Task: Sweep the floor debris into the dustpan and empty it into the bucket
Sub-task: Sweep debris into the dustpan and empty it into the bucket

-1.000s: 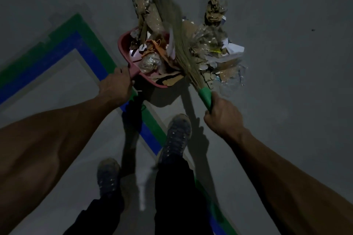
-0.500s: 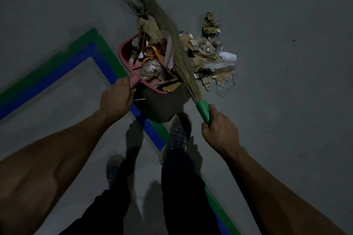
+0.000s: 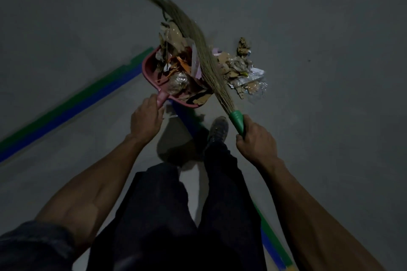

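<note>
Left hand (image 3: 146, 117) grips the loaded dustpan (image 3: 148, 68); right hand (image 3: 256, 142) holds the broom (image 3: 204, 59). Keep the pan level so nothing spills.

Pinkish-red dustpan (image 3: 148, 68), green broom handle (image 3: 237, 120) w/ tan bristles, green/blue floor tape (image 3: 72, 105), probably dark-navy trousers (image 3: 167, 215).

Head cam, single view, looks steeply down and fwd.
Wide-angle, from above wearer's own legs; both forearms enter from bottom corners, floor (image 3: 330, 28) fills the frame, hands mid-frame and close. Dim light. No 2nd view to overlap.
</note>
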The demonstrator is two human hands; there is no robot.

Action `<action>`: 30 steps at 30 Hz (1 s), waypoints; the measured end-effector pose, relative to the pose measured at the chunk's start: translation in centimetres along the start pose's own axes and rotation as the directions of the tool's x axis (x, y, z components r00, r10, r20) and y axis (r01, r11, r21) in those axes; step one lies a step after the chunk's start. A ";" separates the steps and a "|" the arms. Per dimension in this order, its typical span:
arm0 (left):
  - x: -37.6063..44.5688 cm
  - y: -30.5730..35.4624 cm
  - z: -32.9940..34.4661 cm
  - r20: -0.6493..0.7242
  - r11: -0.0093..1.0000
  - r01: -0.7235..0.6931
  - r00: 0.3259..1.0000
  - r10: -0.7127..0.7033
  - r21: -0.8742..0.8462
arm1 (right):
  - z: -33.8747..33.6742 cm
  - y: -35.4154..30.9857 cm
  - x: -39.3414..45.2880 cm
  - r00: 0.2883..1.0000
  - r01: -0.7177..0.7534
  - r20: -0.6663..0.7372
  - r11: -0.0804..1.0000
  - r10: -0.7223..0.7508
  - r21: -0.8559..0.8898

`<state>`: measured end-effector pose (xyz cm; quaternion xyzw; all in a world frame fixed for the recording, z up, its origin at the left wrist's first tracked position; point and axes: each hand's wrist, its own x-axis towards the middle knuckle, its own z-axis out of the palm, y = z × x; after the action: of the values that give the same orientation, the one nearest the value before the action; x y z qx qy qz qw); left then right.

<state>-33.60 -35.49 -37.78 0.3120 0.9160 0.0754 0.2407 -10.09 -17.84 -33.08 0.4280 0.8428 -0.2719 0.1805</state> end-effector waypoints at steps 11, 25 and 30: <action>-15.0 -6.4 -12.8 -0.163 0.999 -0.005 0.987 -0.002 -0.038 | -3.2 -10.4 -15.7 0.987 0.106 -0.116 0.991 -0.114 -0.076; -35.4 -11.9 -14.9 -0.302 0.959 0.190 0.920 -0.248 -0.209 | -2.5 -15.2 -28.2 0.911 0.388 -0.061 0.898 -0.408 -0.209; -44.4 -13.9 -12.4 -0.331 0.918 0.305 0.864 -0.379 -0.254 | 0.5 -15.5 -33.3 0.838 0.535 0.011 0.818 -0.546 -0.210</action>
<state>-16.51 -73.34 -13.44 0.0988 0.9739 0.1778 0.1008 -3.82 -46.42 -10.88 0.1571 0.9571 -0.2131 0.1178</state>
